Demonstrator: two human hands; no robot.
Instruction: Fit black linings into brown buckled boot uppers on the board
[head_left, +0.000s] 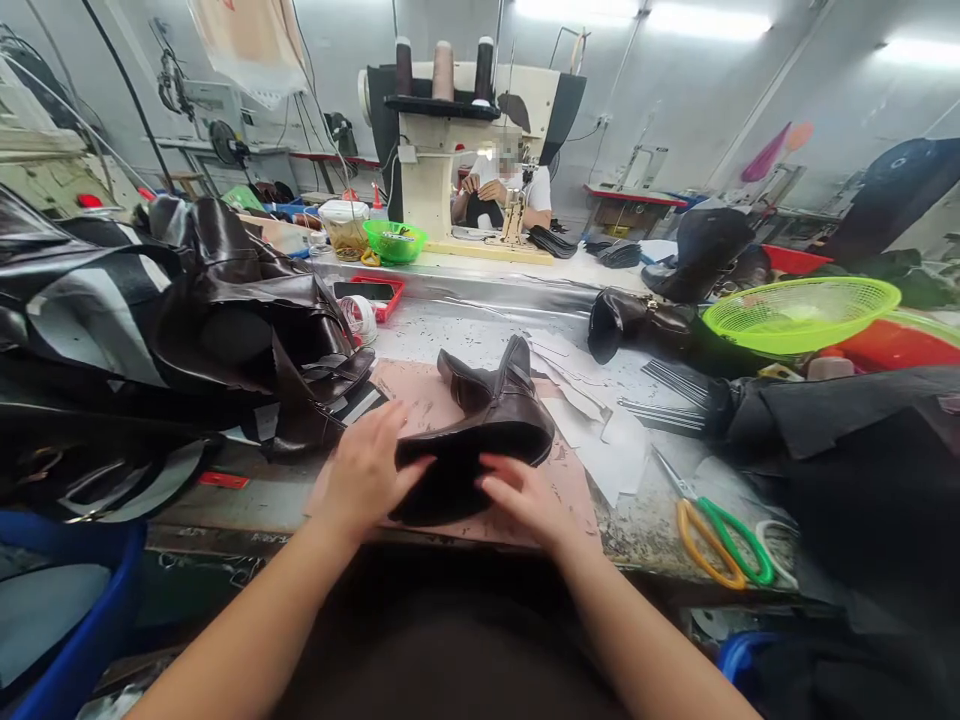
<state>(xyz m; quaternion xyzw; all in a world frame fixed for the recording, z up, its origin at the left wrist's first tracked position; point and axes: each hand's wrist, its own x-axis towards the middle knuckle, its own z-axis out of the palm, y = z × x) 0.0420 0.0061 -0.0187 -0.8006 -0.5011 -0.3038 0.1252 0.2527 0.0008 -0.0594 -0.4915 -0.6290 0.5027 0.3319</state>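
Observation:
A dark brown leather boot upper (517,410) lies in front of me on a pink board (577,500), its wide black opening towards me. My left hand (364,470) is at the left side of the opening, slightly blurred, fingers stretched apart and thumb over the dark inside. On the right side my right hand (529,500) touches the boot upper with spread fingers, their tips over the opening. Neither hand shows a closed grip. Whatever is inside the opening is too dark to make out.
Shiny brown boot uppers (225,250) are heaped at the left. Scissors (720,540) lie on the right by dark fabric (862,450). A green basket (802,310) stands beyond. A co-worker (495,190) sits behind the sewing machine (427,160). Paper scraps (622,450) lie beside the board.

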